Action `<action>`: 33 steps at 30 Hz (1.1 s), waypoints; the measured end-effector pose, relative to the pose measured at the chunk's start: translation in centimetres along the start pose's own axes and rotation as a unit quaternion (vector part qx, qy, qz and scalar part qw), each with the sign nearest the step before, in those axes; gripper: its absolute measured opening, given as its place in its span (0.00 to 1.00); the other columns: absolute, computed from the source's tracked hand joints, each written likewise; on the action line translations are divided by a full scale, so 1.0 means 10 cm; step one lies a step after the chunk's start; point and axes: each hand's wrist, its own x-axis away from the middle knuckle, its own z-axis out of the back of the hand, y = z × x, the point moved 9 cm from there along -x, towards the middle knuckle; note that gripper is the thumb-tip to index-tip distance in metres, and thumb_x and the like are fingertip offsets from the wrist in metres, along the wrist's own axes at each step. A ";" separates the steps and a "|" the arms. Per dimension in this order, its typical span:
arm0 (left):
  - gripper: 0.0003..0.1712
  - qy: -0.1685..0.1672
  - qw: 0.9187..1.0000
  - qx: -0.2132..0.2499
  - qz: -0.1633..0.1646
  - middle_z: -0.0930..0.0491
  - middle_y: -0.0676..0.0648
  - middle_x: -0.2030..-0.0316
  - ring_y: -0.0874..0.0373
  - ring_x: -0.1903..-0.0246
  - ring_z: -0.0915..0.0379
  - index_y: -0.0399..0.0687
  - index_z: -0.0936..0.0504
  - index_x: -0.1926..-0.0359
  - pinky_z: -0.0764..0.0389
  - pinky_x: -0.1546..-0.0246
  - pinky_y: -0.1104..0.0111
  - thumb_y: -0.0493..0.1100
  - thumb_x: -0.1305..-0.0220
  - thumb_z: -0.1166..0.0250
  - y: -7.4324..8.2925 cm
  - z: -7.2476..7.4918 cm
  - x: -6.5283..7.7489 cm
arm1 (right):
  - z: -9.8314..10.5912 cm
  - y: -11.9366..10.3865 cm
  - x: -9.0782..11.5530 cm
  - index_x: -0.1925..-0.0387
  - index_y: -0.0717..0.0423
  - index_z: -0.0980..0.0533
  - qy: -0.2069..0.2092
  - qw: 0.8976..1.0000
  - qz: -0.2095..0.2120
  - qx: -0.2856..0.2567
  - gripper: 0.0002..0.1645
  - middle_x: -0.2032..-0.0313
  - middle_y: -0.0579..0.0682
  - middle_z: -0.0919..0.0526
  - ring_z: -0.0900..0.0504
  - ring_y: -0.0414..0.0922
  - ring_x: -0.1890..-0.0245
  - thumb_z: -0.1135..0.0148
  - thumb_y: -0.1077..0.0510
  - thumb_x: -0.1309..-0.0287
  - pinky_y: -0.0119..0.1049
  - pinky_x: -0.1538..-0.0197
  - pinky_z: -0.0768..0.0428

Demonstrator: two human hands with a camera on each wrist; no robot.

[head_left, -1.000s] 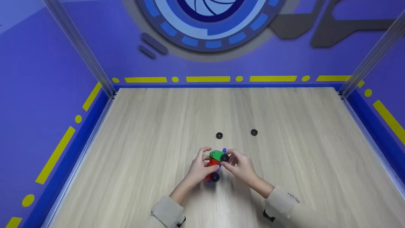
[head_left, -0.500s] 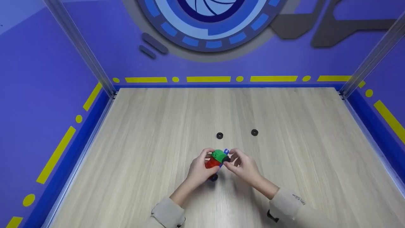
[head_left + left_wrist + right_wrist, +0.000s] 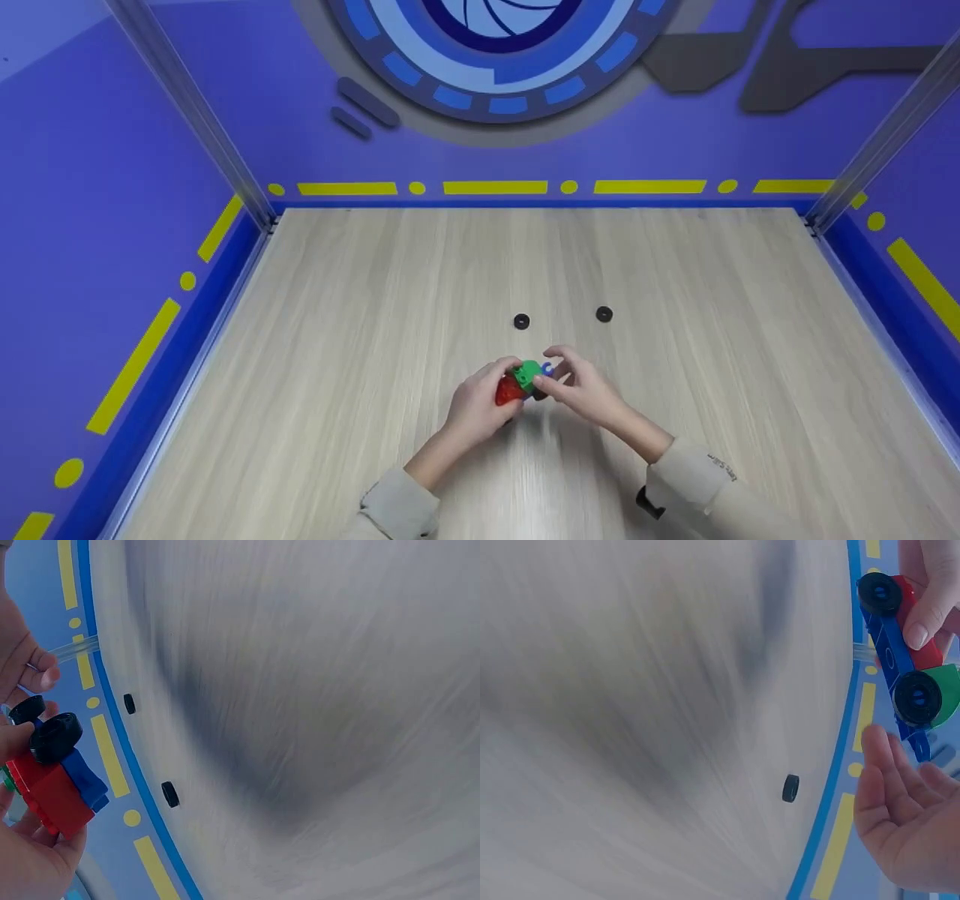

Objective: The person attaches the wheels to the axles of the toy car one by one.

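Observation:
My left hand grips a small toy car built of red, green and blue blocks, just above the table. The right wrist view shows its blue chassis, two black wheels fitted along one side, and a blue hook at its end. The left thumb presses the red block. My right hand is beside the green end, fingers loosely bent; its fingertips are near the hook in the right wrist view. Whether the right thumb touches the car, I cannot tell.
Two loose black tyres lie on the wooden table beyond the hands, one tyre nearly straight ahead and another tyre further right. Blue printed walls enclose the back and both sides of the table.
The car has turned in my left hand, its green end swinging rightward, and the black wheels are now mostly hidden in the head view. My right hand has shifted slightly right, its fingers spreading from the wheel.

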 end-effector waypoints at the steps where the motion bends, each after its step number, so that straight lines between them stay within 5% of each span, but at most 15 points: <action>1: 0.28 -0.002 1.000 0.000 -0.002 0.24 0.52 0.56 0.60 0.59 0.27 0.58 0.31 0.48 0.25 0.59 0.64 0.42 0.51 0.35 0.01 0.00 0.00 | -0.02 -0.01 0.00 0.49 0.57 0.34 -0.010 1.000 0.002 -0.004 0.28 0.69 0.54 0.21 0.23 0.43 0.76 0.42 0.48 0.48 0.31 0.73 0.24; 11: 0.28 0.001 1.000 -0.009 -0.015 0.24 0.51 0.55 0.59 0.58 0.27 0.58 0.30 0.48 0.24 0.60 0.64 0.41 0.52 0.34 0.07 0.01 0.01 | -0.03 -0.42 0.12 0.49 0.66 0.34 -0.054 0.997 0.046 -0.026 0.23 0.66 0.58 0.24 0.26 0.35 0.78 0.44 0.59 0.45 0.26 0.72 0.25; 22: 0.28 -0.011 0.999 -0.013 -0.028 0.24 0.52 0.55 0.60 0.58 0.27 0.58 0.31 0.48 0.24 0.59 0.65 0.41 0.52 0.34 0.10 -0.03 0.01 | -0.07 -0.23 0.07 0.52 0.60 0.31 -0.065 0.996 0.020 -0.062 0.21 0.69 0.55 0.24 0.24 0.45 0.75 0.41 0.58 0.47 0.32 0.70 0.23; 28: 0.30 -0.041 0.997 0.065 -0.004 0.25 0.53 0.54 0.60 0.56 0.28 0.58 0.34 0.46 0.24 0.57 0.68 0.43 0.51 0.34 0.03 -0.07 0.01 | -0.09 -0.05 0.03 0.54 0.55 0.31 -0.070 0.996 0.027 -0.051 0.20 0.70 0.51 0.25 0.27 0.38 0.74 0.39 0.54 0.49 0.29 0.70 0.26; 33: 0.30 -0.054 0.981 0.182 0.038 0.26 0.49 0.52 0.53 0.52 0.29 0.55 0.35 0.44 0.28 0.52 0.61 0.50 0.48 0.37 -0.14 -0.07 -0.02 | -0.07 -0.04 0.06 0.54 0.56 0.31 -0.071 0.995 0.047 -0.058 0.22 0.67 0.55 0.25 0.28 0.41 0.73 0.38 0.54 0.51 0.29 0.69 0.26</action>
